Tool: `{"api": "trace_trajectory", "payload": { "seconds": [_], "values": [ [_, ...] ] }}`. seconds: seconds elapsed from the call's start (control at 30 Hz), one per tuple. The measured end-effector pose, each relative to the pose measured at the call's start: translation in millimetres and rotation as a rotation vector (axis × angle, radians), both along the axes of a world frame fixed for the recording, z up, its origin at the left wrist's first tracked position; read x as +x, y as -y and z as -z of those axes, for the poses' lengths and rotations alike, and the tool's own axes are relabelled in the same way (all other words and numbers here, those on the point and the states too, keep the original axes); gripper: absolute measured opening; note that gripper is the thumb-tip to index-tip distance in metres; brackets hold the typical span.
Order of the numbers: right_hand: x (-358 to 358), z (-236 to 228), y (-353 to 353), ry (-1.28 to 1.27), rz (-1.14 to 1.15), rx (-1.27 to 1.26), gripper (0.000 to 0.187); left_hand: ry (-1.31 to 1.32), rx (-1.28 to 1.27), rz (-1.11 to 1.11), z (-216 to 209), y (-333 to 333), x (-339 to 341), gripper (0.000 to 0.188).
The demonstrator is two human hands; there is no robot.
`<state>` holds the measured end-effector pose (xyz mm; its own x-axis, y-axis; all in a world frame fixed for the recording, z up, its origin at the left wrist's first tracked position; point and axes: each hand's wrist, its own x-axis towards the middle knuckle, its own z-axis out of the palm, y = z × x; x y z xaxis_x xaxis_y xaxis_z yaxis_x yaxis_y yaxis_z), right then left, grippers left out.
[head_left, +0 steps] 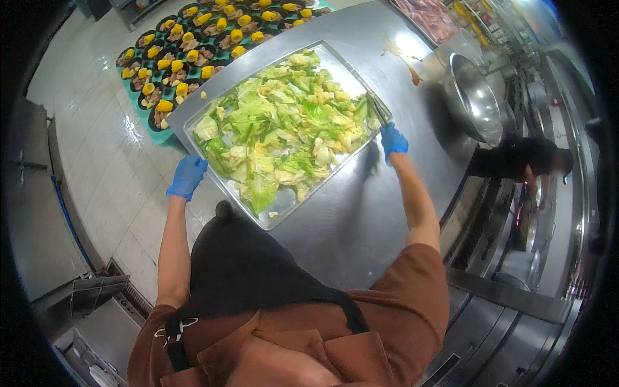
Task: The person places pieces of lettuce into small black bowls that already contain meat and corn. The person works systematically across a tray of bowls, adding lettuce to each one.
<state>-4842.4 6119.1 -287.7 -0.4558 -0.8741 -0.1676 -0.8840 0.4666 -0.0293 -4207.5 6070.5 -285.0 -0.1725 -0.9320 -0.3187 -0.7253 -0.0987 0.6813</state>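
A large metal tray (303, 210) of chopped green cabbage leaves (264, 122) with pale yellow pieces lies in front of me, turned at an angle on the steel table. My left hand (187, 178), in a blue glove, is closed at the tray's left rim. At its right corner my right hand (394, 142), also gloved in blue, is closed on the rim. Metal tongs (379, 108) lie against the inside of that corner, just beyond my right fingers. Whether those fingers also grip the tongs I cannot tell.
Beyond the tray, a green surface (143, 119) bears several black bowls of corn and meat. On the steel table (348, 213) stand a big steel bowl (472, 100) and, at the far right, a tray of raw meat (429, 16). A person in black (522, 158) works at the right.
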Motion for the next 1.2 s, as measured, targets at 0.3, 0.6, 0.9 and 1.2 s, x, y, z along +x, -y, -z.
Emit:
{"api": "trace_trajectory", "payload": {
  "seconds": [0.3,0.6,0.9,1.2],
  "values": [
    [104,-9,-41,0.135,-0.107,0.053,0.045,-0.114,-0.108,0.015,-31,15,-22,0.032],
    [100,-32,-36,0.099,-0.070,-0.091,0.045,-0.078,-0.176,0.083,-18,18,-41,0.031],
    [162,-16,-36,0.219,-0.139,-0.084,0.041,-0.116,-0.146,-0.055,-42,-4,-36,0.030],
    [196,-6,-40,0.420,-0.063,-0.289,0.057,-0.042,-0.241,0.036,-52,5,-50,0.028]
  ]
}}
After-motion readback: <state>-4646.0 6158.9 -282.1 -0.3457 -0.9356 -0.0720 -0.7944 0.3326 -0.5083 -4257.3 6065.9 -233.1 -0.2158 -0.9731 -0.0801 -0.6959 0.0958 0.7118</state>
